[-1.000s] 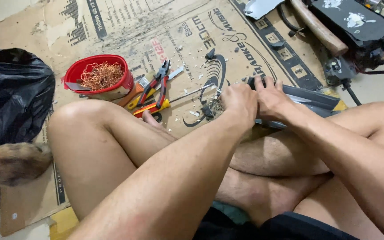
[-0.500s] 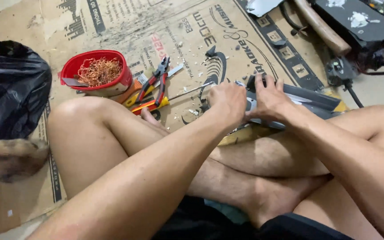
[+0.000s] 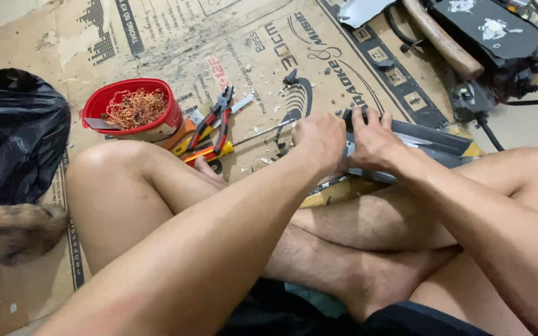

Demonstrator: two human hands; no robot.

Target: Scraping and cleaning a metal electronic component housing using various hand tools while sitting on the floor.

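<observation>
Both hands point(image 3: 347, 146) leftward, apparently on grey panel point(image 3: 431, 140)

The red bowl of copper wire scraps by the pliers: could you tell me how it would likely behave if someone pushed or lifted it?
The red bowl looks low and wide, so it would probably slide on the cardboard rather than tip. The loose copper wire is heaped near rim height, so strands might spill. It is probably light.
</observation>
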